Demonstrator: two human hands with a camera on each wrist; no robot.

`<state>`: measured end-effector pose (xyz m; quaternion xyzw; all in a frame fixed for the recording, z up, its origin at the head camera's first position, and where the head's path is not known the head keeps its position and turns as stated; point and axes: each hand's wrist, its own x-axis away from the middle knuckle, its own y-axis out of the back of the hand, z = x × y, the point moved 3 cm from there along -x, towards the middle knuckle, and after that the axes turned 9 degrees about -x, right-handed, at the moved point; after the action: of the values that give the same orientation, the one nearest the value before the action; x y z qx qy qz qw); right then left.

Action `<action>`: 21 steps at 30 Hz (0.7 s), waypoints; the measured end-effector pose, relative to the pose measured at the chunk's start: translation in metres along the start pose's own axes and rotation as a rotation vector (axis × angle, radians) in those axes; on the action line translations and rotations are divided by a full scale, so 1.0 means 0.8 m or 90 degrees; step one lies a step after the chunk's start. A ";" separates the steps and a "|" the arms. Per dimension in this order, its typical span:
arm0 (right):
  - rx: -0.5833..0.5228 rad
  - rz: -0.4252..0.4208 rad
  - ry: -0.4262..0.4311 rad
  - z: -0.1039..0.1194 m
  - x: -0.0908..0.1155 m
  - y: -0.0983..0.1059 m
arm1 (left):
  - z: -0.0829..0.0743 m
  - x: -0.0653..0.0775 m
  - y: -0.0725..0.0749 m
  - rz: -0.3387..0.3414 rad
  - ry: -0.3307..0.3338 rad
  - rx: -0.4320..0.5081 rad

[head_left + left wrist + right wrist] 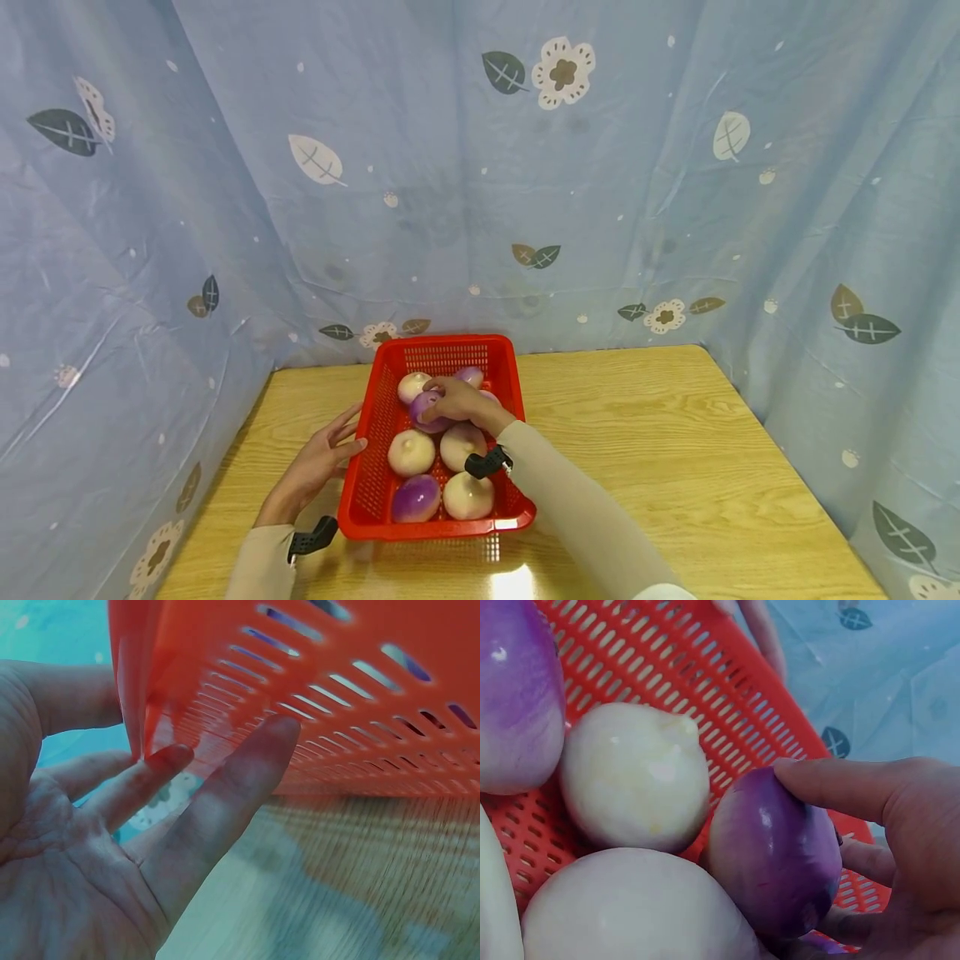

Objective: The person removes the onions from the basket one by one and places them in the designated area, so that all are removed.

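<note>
In the head view my right hand (457,402) reaches into a red plastic basket (348,517) and grips a purple onion (422,410). The right wrist view shows the thumb on top of this purple onion (776,847), fingers round its far side, with a white onion (634,776) beside it. My left hand (324,457) is at the basket's left side. Up close in the left wrist view, the left thumb goes over the rim while the fingers (240,780) touch the slotted outer wall.
Around the held onion lie several others: a pale one (411,452), a purple one (416,498) and another pale one (468,496) near the front. The basket stands on a wooden table (637,450). A blue patterned curtain (420,167) hangs behind and along both sides.
</note>
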<state>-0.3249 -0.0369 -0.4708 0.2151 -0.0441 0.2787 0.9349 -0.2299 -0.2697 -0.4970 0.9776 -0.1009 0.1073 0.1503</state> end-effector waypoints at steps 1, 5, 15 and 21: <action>-0.006 0.000 0.002 0.000 0.002 0.002 | 0.000 0.000 0.000 0.001 0.000 -0.002; 0.005 -0.016 0.007 0.000 0.008 0.008 | 0.001 0.001 -0.002 0.002 -0.001 -0.005; -0.008 -0.051 0.058 0.010 0.032 0.030 | 0.006 0.004 -0.004 0.001 -0.003 0.006; -0.027 -0.084 0.094 0.016 0.050 0.045 | 0.002 0.005 -0.005 0.002 -0.015 0.009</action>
<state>-0.3100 0.0049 -0.4377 0.1764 0.0332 0.2308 0.9563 -0.2246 -0.2670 -0.4990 0.9797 -0.1031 0.0970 0.1420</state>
